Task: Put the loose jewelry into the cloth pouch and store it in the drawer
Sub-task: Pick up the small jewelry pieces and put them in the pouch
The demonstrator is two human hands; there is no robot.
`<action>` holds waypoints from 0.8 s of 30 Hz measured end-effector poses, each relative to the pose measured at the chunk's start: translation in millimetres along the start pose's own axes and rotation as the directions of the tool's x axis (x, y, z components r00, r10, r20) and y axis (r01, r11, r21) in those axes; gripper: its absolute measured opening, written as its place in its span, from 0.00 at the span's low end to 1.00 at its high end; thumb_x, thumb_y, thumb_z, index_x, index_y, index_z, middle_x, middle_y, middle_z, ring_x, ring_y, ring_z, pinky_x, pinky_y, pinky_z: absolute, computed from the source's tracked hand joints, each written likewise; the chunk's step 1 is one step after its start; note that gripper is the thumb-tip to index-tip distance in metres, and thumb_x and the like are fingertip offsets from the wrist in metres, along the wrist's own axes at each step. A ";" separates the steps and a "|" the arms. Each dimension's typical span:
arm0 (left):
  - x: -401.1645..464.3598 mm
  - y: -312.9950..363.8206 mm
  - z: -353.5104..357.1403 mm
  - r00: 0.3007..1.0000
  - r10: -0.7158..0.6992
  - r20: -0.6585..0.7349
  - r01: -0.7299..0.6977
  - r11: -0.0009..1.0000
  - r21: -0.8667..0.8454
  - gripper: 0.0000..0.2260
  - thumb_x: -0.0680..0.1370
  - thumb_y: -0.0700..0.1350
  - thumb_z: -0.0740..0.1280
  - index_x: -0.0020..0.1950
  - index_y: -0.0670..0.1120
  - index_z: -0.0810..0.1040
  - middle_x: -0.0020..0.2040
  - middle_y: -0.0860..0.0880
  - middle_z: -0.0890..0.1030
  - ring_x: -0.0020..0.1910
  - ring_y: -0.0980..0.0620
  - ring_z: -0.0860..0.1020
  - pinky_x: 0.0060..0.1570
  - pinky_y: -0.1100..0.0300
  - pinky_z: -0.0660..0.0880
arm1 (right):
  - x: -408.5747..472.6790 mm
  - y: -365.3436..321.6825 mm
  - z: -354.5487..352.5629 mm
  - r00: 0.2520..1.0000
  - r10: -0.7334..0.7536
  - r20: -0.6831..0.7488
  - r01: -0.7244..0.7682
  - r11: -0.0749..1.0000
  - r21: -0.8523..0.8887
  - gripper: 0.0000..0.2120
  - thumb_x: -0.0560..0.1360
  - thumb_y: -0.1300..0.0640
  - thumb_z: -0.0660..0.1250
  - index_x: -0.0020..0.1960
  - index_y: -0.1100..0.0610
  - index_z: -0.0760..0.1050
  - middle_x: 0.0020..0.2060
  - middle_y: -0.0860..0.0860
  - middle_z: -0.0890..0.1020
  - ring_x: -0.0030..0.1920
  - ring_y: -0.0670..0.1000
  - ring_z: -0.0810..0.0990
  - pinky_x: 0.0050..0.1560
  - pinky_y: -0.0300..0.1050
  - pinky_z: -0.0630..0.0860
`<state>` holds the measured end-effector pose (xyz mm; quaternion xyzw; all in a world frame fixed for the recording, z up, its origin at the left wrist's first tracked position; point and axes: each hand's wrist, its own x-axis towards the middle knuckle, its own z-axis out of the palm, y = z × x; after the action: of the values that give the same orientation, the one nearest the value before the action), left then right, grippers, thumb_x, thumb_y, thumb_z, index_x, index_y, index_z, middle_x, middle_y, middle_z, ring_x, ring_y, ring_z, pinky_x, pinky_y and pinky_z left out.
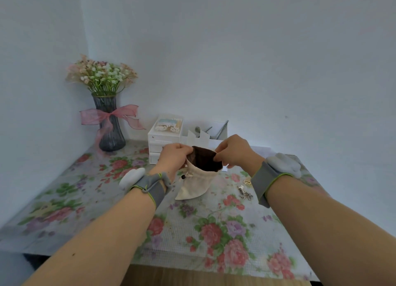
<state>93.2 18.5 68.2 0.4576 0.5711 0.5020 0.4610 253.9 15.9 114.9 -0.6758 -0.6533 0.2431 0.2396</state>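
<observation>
A cream cloth pouch [196,184] with a dark brown lining hangs tilted above the floral tablecloth, its mouth pulled wide. My left hand [174,156] pinches the left rim of the mouth, and my right hand [234,152] pinches the right rim. A drawstring with a dark bead dangles at the pouch's left side. Loose jewelry lies on the cloth to the right, under my right wrist: a small gold heart-shaped piece [247,182] and a silver charm piece [245,193]. A white drawer unit [164,141] stands behind the pouch, partly hidden by my hands.
A grey glass vase [110,128] with flowers and a pink bow stands at the back left corner. A white organiser [214,131] holding tools sits beside the drawer unit. Walls close the back and left. The table's front edge [192,264] is near me.
</observation>
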 end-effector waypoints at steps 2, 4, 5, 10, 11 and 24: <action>-0.1 1.7 -0.2 1.000 0.030 -0.005 -0.030 0.999 0.035 0.06 0.75 0.43 0.66 0.39 0.44 0.77 0.36 0.44 0.77 0.34 0.49 0.74 0.43 0.56 0.75 | 2.9 -1.3 -3.4 0.999 -0.019 -0.038 0.019 1.000 0.002 0.07 0.69 0.66 0.70 0.39 0.55 0.82 0.29 0.53 0.80 0.31 0.51 0.80 0.44 0.45 0.83; 0.1 3.3 0.1 0.999 0.049 -0.010 -0.049 0.997 0.058 0.05 0.75 0.43 0.66 0.40 0.43 0.78 0.36 0.44 0.77 0.34 0.48 0.74 0.42 0.56 0.74 | 4.8 -1.1 -8.0 0.997 -0.054 -0.056 0.056 0.998 0.021 0.07 0.68 0.66 0.71 0.39 0.55 0.82 0.31 0.54 0.81 0.33 0.52 0.80 0.41 0.44 0.83; 0.2 4.0 0.3 0.998 0.061 -0.016 -0.059 0.996 0.071 0.05 0.74 0.43 0.67 0.40 0.43 0.78 0.35 0.45 0.77 0.34 0.49 0.74 0.41 0.57 0.74 | 5.4 -0.9 -9.6 0.996 -0.069 -0.052 0.070 0.997 0.029 0.06 0.68 0.65 0.72 0.40 0.56 0.82 0.32 0.55 0.82 0.33 0.52 0.80 0.38 0.43 0.82; 1.4 8.9 -1.1 0.980 0.197 -0.007 -0.190 0.956 0.225 0.06 0.70 0.46 0.72 0.44 0.48 0.79 0.41 0.50 0.79 0.40 0.52 0.78 0.45 0.57 0.75 | 7.0 -1.5 -16.6 0.981 -0.183 -0.066 0.185 0.982 0.026 0.08 0.67 0.65 0.74 0.45 0.58 0.85 0.28 0.46 0.79 0.32 0.48 0.78 0.31 0.35 0.73; 2.1 11.4 -0.9 0.975 0.220 0.020 -0.217 0.940 0.261 0.09 0.69 0.46 0.72 0.48 0.48 0.79 0.42 0.50 0.80 0.42 0.52 0.78 0.46 0.57 0.75 | 7.0 -2.5 -20.0 0.974 -0.218 -0.064 0.220 0.975 0.021 0.08 0.67 0.65 0.74 0.45 0.58 0.85 0.29 0.45 0.79 0.35 0.48 0.78 0.32 0.35 0.72; -3.7 21.4 11.1 0.925 0.342 0.165 -0.373 0.742 0.557 0.07 0.69 0.42 0.68 0.45 0.47 0.80 0.39 0.51 0.79 0.43 0.48 0.81 0.48 0.51 0.80 | 13.5 52.5 -31.3 0.979 -0.068 -0.195 0.075 0.997 0.027 0.05 0.71 0.64 0.70 0.45 0.60 0.84 0.36 0.55 0.84 0.38 0.55 0.82 0.45 0.48 0.82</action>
<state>106.1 18.2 89.0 0.6894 0.5857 0.3712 0.2095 314.6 27.5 105.0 -0.6681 -0.6465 0.1787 0.3222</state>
